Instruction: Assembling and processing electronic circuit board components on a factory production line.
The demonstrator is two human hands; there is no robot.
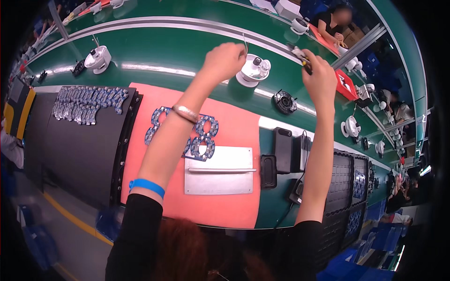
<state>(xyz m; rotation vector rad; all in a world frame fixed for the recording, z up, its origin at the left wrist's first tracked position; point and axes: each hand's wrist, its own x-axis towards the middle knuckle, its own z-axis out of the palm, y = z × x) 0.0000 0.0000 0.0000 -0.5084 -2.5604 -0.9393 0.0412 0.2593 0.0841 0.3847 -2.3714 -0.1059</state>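
My left hand [226, 62] is closed, its fingertips pinched at the thin white wires [245, 43] that rise from a white round housing [253, 72]. That housing stands on the green conveyor belt and has a dark round part and a clear part on top. Off to the right, my right hand [320, 78] is wrapped round small pliers [303, 61] with a metal head and black-and-yellow handles. The pliers are held up, apart from the housing. A black ring-shaped part [284, 101] lies on the belt between my hands.
Under my left forearm, a pink mat [234, 117] bears blue circuit boards [206, 126] and a silver metal plate [219, 180]. A black board with more circuit boards [89, 100] is left. Black devices [283, 150] and black trays [340, 180] are right. A person [330, 28] sits across.
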